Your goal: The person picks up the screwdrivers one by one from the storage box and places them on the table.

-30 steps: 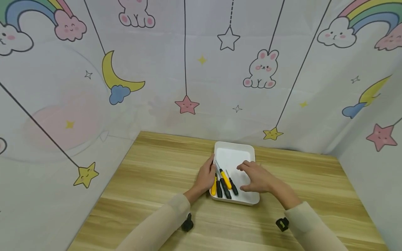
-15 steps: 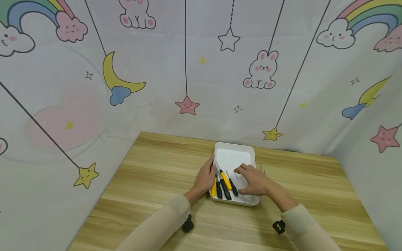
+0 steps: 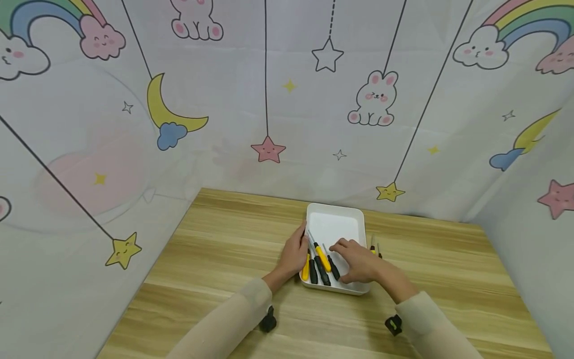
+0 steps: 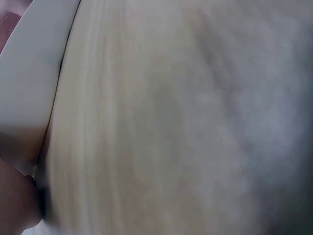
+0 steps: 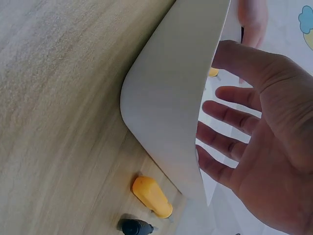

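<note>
A white tray (image 3: 336,219) sits on the table, and several screwdrivers with yellow or black handles lie in its left half. My left hand (image 3: 295,253) holds the tray by its left side wall; in the left wrist view only part of that hand shows beside the wall (image 4: 29,73). Over the tray's right half is my right hand (image 3: 356,260), its fingers spread and slightly bent, with nothing held between them. Its fingertips are close to the rightmost black-handled screwdriver (image 3: 334,268); contact cannot be made out. In the right wrist view this hand (image 5: 274,122) reaches over the rim.
Outside the tray's right wall lie a yellow-handled screwdriver (image 5: 151,196) and a black-handled screwdriver (image 5: 137,226), partly hidden by my right arm in the head view. The wooden table (image 3: 233,234) meets a white patterned cloth (image 3: 305,114) at the back and sides.
My right hand has moved left and slightly down over the tray, toward the screwdrivers, uncovering the two outside the right wall. My left hand and the tray have stayed in place.
</note>
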